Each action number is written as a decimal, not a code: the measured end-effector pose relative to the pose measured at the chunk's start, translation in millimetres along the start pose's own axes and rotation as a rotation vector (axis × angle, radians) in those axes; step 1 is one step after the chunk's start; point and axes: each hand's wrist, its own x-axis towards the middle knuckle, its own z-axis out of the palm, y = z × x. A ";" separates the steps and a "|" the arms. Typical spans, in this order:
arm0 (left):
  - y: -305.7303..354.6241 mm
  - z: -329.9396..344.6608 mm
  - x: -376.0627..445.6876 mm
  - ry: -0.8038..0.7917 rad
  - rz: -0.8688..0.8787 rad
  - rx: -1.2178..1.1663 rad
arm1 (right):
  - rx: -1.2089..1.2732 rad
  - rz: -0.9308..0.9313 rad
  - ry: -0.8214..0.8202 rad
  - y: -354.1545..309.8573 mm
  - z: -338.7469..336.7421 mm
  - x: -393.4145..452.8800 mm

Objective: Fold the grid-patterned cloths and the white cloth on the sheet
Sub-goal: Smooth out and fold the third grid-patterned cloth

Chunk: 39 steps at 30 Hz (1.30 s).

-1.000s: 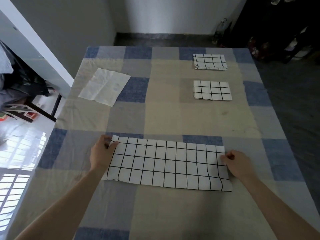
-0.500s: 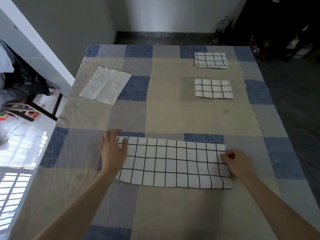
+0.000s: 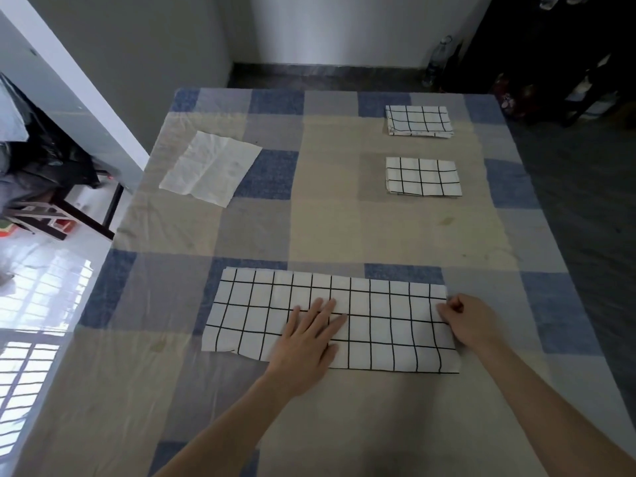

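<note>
**Long grid cloth pressed flat, its right end pinched**

Head view: A long grid-patterned cloth (image 3: 330,318), folded into a wide strip, lies across the near part of the checked sheet (image 3: 323,228) of blue, grey and beige squares. The left hand (image 3: 306,342) rests palm down on the middle of this strip, fingers (image 3: 325,309) straight and slightly spread, pointing away from the person and pressing the fabric flat; they hold nothing. The right hand (image 3: 468,321) sits at the strip's right end, its fingers curled in and pinching the short edge of the cloth there. The strip's near left corner is a little uneven and wavy.

Further back on the right side of the sheet, two smaller folded grid cloths lie apart from each other: a nearer folded grid cloth (image 3: 422,176) and a farther folded grid cloth (image 3: 418,120) close to the sheet's far edge. On the far left lies the white cloth (image 3: 210,167), spread out flat, creased and turned at an angle to the checks, well apart from all three grid cloths.

Beyond the sheet's left edge a dark chair (image 3: 62,187) stands on a glossy white floor (image 3: 38,287).
</note>
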 end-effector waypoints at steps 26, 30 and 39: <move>-16.1 -1.4 -0.1 0.031 0.056 0.058 | -0.282 -0.567 0.287 -57.5 60.1 -52.4; -16.6 -2.2 1.5 0.012 0.053 0.054 | -0.485 -0.534 0.125 -41.5 98.1 -52.2; -50.1 -6.8 -18.8 0.039 -0.089 0.021 | -0.530 -0.524 0.147 -36.4 102.5 -51.3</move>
